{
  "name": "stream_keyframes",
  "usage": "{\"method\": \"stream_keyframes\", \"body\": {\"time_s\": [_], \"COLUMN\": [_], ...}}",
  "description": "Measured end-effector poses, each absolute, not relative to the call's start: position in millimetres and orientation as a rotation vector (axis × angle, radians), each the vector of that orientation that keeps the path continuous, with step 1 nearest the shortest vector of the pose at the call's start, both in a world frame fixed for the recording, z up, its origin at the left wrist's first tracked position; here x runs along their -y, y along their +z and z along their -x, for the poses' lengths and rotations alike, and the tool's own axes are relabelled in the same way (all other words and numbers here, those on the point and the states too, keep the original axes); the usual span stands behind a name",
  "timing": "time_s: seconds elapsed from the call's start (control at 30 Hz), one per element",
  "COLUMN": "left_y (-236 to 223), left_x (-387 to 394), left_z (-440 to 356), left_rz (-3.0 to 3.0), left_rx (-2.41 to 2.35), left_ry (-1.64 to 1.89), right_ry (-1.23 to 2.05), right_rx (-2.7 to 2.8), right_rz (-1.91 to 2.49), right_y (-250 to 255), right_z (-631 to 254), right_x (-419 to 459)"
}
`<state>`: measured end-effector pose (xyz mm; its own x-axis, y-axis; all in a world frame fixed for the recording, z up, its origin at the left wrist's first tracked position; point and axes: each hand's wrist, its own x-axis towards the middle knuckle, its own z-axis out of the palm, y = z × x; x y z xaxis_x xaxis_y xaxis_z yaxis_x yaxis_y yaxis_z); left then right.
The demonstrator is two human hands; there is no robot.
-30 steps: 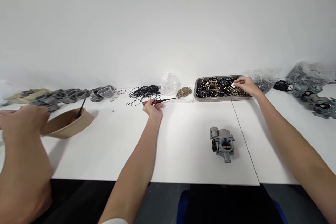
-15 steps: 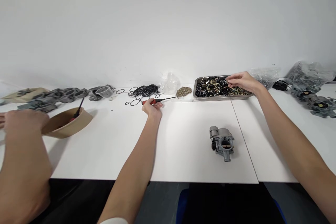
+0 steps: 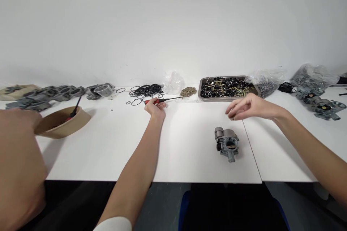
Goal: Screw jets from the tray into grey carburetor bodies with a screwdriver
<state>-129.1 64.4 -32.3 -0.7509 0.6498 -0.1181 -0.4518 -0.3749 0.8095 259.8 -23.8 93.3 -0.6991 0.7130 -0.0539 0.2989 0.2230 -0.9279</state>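
A screwdriver (image 3: pixel 168 99) with a red and black handle lies in my left hand (image 3: pixel 155 107), whose fingers are closed round the grip; its shaft points right, towards a heap of small brass-coloured parts (image 3: pixel 188 91). My right hand (image 3: pixel 244 107) hovers over the table, just above and right of a grey carburetor (image 3: pixel 227 144). Thumb and fingers are pinched together, with a tiny dark piece at their tips that is too small to name. The carburetor rests on the white table, its round bore facing me. Behind my right hand stands a metal tray (image 3: pixel 200 94) of mixed small hardware.
Black rubber rings (image 3: pixel 148 91) lie along the wall. A co-worker's arm (image 3: pixel 18 166) reaches in at the left, beside a tan bowl (image 3: pixel 77 122) with a screwdriver. More carburetors (image 3: pixel 322 104) and plastic bags (image 3: pixel 313 75) are at the right; grey castings (image 3: pixel 63 93) line the left.
My right hand has left the metal tray and come down towards me, near the carburetor. My left hand still holds the screwdriver in about the same place. The view has shifted slightly.
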Motion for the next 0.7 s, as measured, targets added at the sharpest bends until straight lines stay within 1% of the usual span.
{"method": "stream_keyframes", "body": {"time_s": [0.07, 0.23, 0.37, 0.53, 0.7], "left_y": [-31, -31, -34, -37, -39], "left_x": [-64, -63, -65, -68, -68], "left_z": [128, 128, 131, 136, 139], "left_rz": [-0.291, -0.314, -0.332, -0.329, -0.337], "left_rx": [-1.165, -1.176, -1.198, -1.217, -1.201], "left_ry": [2.143, 2.146, 2.143, 2.137, 2.128], "right_ry": [1.546, 1.578, 1.602, 1.624, 1.644], "right_rx": [2.062, 1.896, 1.844, 1.808, 1.897], "right_rz": [0.938, 1.003, 1.078, 0.957, 0.836], "right_y": [85, 67, 62, 62, 62], "right_z": [-263, -261, -255, -253, -253], "right_x": [37, 51, 56, 63, 67]}}
